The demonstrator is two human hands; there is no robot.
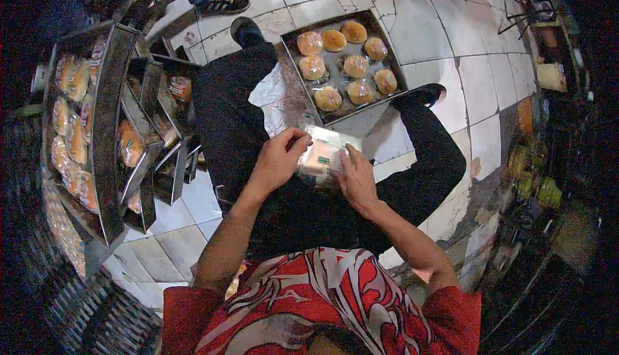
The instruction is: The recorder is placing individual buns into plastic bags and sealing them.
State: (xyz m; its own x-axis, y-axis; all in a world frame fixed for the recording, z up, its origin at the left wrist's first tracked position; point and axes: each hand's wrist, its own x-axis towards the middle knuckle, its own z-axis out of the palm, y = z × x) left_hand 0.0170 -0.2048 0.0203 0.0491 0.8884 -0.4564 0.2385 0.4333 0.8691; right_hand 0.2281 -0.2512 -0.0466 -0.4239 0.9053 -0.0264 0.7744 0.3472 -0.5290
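Between my hands, above my lap, is a pale, shiny plastic packet [319, 149] with small green printed patches. Its contents are blurred, so I cannot tell whether it is a stack of bags or a filled one. My left hand [280, 159] pinches the packet's left edge between thumb and curled fingers. On the opposite side, my right hand [357, 178] holds it with the fingers along the right edge. Just beyond, a dark metal baking tray [397, 62] lies on the floor with several round buns [355, 66]. Most look wrapped in clear film; a couple at the far edge look bare.
At left, dark metal trays [109, 132] are stacked crookedly, holding wrapped bread [72, 123]. A black plastic crate [96, 311] stands at lower left. Another person's shoe [225, 4] rests on the tiled floor [416, 26] beyond my left foot. Blurred shelving and goods line the right.
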